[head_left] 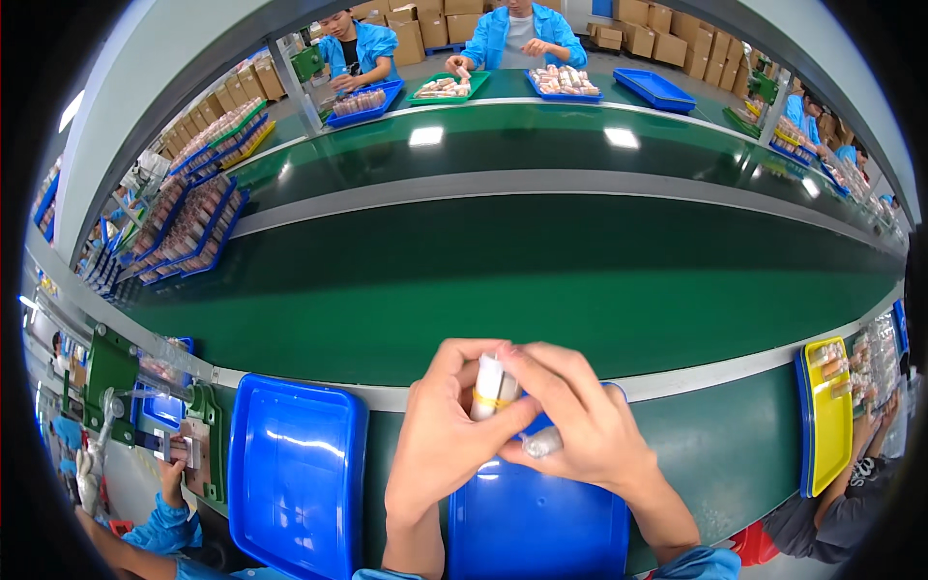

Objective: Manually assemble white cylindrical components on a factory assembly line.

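Observation:
Both hands meet over a blue tray (541, 532) at the front of the bench. Between the thumb and fingers of my left hand (435, 440) is a small white roll (490, 385) with a yellow band around it, held upright. My right hand (594, 420) curls over from the other side, its fingertips at the top of this roll. Under the right hand's lower fingers sits a second small roll (543, 443), greyish and shiny like something in clear film. The fingers hide part of both rolls. The tray below is partly covered by my hands.
Another blue tray (295, 474) lies to the left, beside a green bench press (208, 440) where another person's hand works. A green conveyor belt (541, 280) crosses ahead. Stacked trays of rolls (193, 227) stand far left; a yellow tray (829, 416) is at right. Co-workers sit opposite.

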